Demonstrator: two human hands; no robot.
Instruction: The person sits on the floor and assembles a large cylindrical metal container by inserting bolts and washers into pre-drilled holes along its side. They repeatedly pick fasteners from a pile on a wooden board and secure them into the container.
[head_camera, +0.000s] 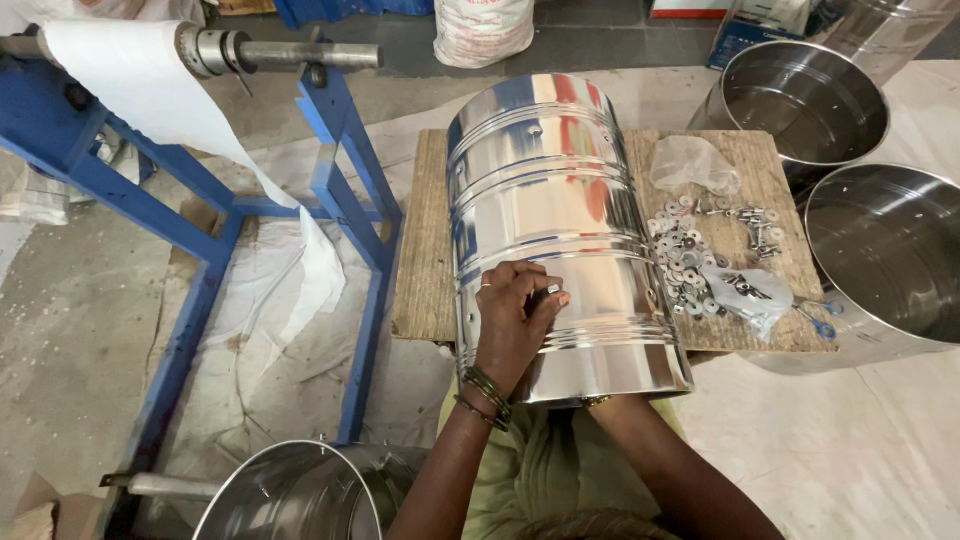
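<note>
Left hand (515, 315) pinching a small fastener on the steel drum (550, 200) | right hand inside drum, grip unseen | washers (685, 262) right of drum | best kept square to the hole

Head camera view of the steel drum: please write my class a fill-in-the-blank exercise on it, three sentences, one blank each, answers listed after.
1. The shiny steel drum lies on its side on a ______ board.
2. The left hand presses on the drum's outside, while the right forearm reaches ______ the drum's open end.
3. The loose washers lie on the board to the ______ of the drum.

Missing words: wooden; into; right
</note>
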